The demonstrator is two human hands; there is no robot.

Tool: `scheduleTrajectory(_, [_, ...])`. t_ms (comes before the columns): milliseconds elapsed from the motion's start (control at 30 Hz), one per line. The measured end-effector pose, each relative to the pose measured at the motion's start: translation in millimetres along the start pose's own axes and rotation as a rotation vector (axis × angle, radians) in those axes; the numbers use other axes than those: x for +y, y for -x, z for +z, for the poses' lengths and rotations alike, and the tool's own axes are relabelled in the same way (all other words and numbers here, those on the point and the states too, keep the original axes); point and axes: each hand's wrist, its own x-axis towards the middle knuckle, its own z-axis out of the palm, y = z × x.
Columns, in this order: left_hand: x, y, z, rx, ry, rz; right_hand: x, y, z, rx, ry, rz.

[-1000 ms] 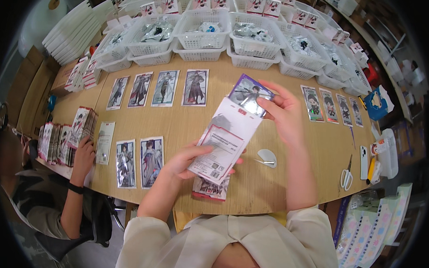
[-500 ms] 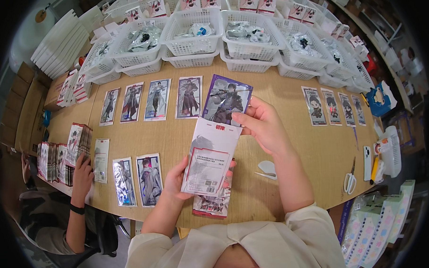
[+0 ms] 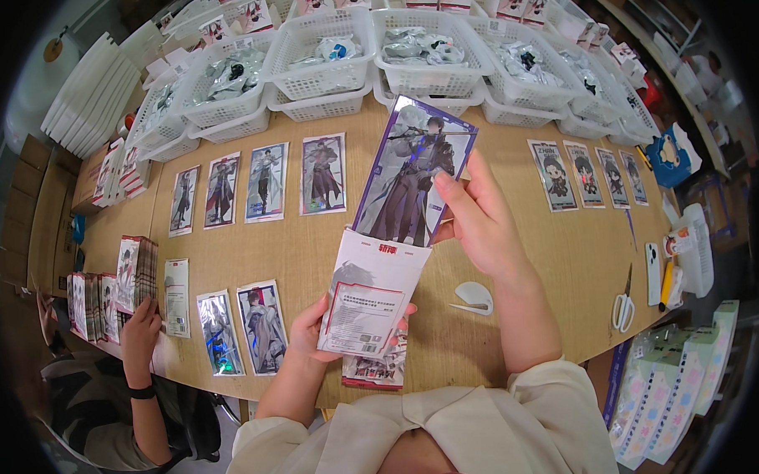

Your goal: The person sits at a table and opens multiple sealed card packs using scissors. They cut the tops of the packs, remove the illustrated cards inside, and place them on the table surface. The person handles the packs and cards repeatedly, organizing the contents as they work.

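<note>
I see my left hand (image 3: 316, 335) low over the near edge of the wooden table (image 3: 547, 256), forearm coming up from below, fingers curled round the lower part of a white paper sleeve (image 3: 373, 291) — thumb on its front face, the rest wrapped behind. The sleeve stands tilted, its open mouth pointing up and away from me. Under it, flat on the table, lies a small stack of printed packets (image 3: 376, 367).

My right hand (image 3: 479, 225) is raised higher and further out, wrist bent, pinching the right edge of a tall purple-bordered character card (image 3: 411, 173) between thumb and fingers. The card's lower end sits inside the sleeve's mouth; most of it is above the sleeve, leaning to the right.

Just right of my right forearm a white plastic scraper-like tool (image 3: 474, 298) rests on the table. Further right lie scissors (image 3: 623, 304). Rows of character cards (image 3: 265, 182) are laid flat across the middle of the table, with white baskets (image 3: 323, 59) of silver-wrapped items behind them.

At the left edge another person's hand (image 3: 140, 325) rests against an upright stack of cards (image 3: 137, 270) — fingers spread on it.
</note>
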Motion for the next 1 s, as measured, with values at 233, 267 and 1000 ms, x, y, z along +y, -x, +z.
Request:
scheduleTrajectory(233, [0,2,-2,-0.027,0.026,0.001,-4,3,1,0.038,-0.024,0.01])
scheduleTrajectory(267, [0,1,-2,-0.029,0.034,0.001,-3,2,1,0.047,-0.029,0.017])
scheduleTrajectory(1000, [-3,-5,-3,0.434,-0.119,0.052,25,-25,-40,0.157,0.122,0.235])
